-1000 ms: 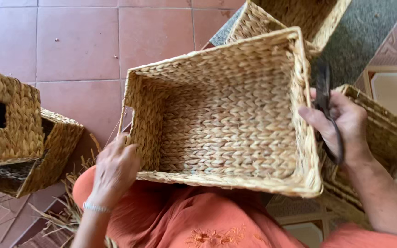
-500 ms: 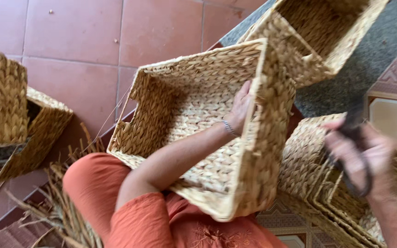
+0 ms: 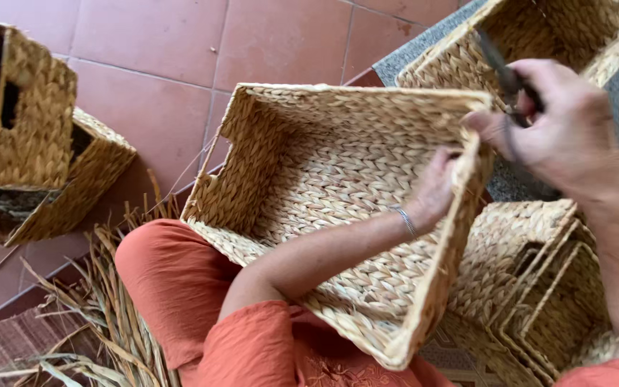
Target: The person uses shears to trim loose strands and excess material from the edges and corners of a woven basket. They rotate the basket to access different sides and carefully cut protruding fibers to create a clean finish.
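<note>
A large rectangular woven straw basket (image 3: 309, 179) rests tilted on my lap, its opening turned toward me. My left hand (image 3: 437, 188) reaches inside it and grips the right-hand wall near the top rim; a thin bracelet sits on that wrist. My right hand (image 3: 560, 122) is just outside that same rim, closed around dark-handled scissors (image 3: 504, 75), whose blades point up and away. My orange clothing (image 3: 180, 287) shows under the basket.
Two woven baskets (image 3: 30, 143) lie stacked on the red tiled floor at the left. Another basket (image 3: 560, 32) sits on a grey mat at the top right. Nested baskets (image 3: 531, 287) are at the lower right. Loose dry straw (image 3: 109, 330) lies at the lower left.
The basket has been turned on my lap. My left hand went from its outer near edge into the inside, onto the right wall. My right hand with the scissors rose to the rim.
</note>
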